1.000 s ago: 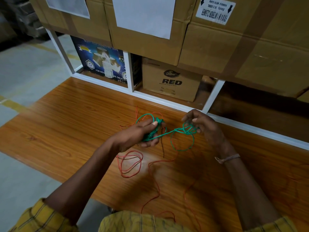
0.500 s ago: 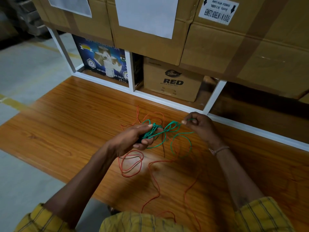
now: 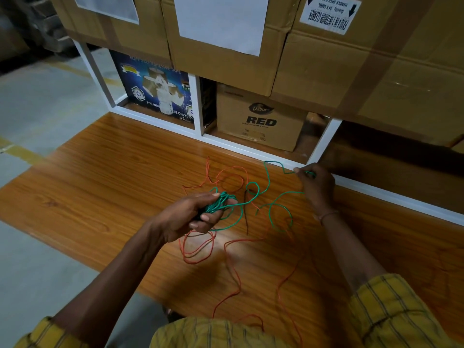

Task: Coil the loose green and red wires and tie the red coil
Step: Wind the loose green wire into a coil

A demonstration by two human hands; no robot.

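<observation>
Green wire is bunched in our left hand, which grips the coil at centre; our right hand, at two o'clock, pinches its free end. Red wire sprawls loose on the wooden counter. Both look light, springy, tangle-prone; best held at the bundled loops.

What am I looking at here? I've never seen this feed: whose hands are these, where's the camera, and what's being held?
There is no machine: a person works with bare hands, filmed by a camera worn on their head, looking forward and down. The left hand grips a bunch of green wire. The right hand pinches a loose stretch of that same wire near the white shelf frame. The red wire lies loose and uncoiled on the wooden surface. Cardboard boxes fill the shelf behind.
</observation>
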